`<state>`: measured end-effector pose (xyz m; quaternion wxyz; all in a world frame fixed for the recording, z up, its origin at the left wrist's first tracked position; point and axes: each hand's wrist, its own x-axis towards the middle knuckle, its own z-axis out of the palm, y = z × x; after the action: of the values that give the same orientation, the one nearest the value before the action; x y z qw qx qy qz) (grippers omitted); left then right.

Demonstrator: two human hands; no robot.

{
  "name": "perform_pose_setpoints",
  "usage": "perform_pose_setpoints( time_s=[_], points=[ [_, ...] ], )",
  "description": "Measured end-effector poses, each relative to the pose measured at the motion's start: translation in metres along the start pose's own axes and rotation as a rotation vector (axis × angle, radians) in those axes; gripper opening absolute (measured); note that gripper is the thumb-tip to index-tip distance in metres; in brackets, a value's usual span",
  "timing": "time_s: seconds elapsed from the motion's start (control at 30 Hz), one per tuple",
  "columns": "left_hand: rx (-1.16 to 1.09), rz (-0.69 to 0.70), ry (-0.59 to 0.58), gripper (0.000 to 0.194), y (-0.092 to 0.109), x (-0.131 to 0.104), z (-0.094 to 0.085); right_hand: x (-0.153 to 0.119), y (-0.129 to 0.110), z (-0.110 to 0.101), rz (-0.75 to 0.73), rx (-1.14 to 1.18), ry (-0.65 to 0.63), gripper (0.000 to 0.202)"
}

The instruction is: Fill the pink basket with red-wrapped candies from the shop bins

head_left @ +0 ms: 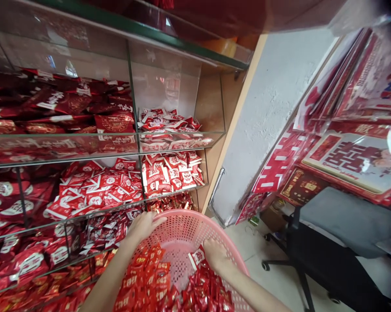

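A pink perforated basket (189,221) sits low in the middle, holding red wrapped packets (154,277) on its left side and darker red ones (206,288) on its right. My left hand (143,225) rests at the basket's back left rim, its thumb apart from the fingers, with nothing visible in it. Inside the basket on the right, my right hand (214,253) has its fingers curled round a white-and-red packet (198,257), just above the darker ones. Part of the basket's pink bottom shows between the two heaps.
Glass-fronted shelves (94,145) with red packets in compartments fill the left, close behind the basket. A wooden side panel (237,104) and a pale wall (263,99) stand beyond. On the right are a black chair (331,264) and red decorations in plastic (351,156).
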<state>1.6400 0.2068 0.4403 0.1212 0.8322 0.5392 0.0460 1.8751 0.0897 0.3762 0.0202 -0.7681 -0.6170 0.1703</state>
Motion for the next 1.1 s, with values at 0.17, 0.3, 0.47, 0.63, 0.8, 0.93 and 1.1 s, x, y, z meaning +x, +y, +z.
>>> perform_pose_setpoints(
  time_s=[0.17, 0.3, 0.47, 0.63, 0.8, 0.93, 1.1],
  points=[
    [-0.015, 0.01, 0.022, 0.061, 0.0, -0.001, 0.001, -0.007, -0.015, -0.076, -0.032, -0.099, 0.172, 0.019],
    [-0.02, -0.001, 0.024, 0.061, 0.0, -0.002, 0.002, -0.005, -0.024, -0.146, -0.15, 0.059, 0.478, 0.024],
    [-0.039, -0.006, 0.026, 0.059, 0.001, -0.003, 0.002, 0.01, -0.037, -0.184, -0.247, 0.164, 0.677, 0.022],
    [-0.031, 0.006, 0.048, 0.058, 0.002, -0.003, 0.001, 0.022, -0.048, -0.185, -0.247, 0.091, 0.638, 0.024],
    [-0.042, -0.006, 0.036, 0.059, 0.003, -0.004, -0.001, 0.025, -0.052, -0.187, -0.244, 0.056, 0.66, 0.028],
    [-0.054, -0.023, 0.027, 0.06, 0.003, -0.003, 0.0, 0.023, -0.05, -0.189, -0.274, 0.107, 0.711, 0.026],
    [-0.074, -0.024, 0.022, 0.06, 0.002, -0.003, 0.001, 0.02, -0.042, -0.194, -0.35, 0.225, 0.762, 0.021]
  ],
)
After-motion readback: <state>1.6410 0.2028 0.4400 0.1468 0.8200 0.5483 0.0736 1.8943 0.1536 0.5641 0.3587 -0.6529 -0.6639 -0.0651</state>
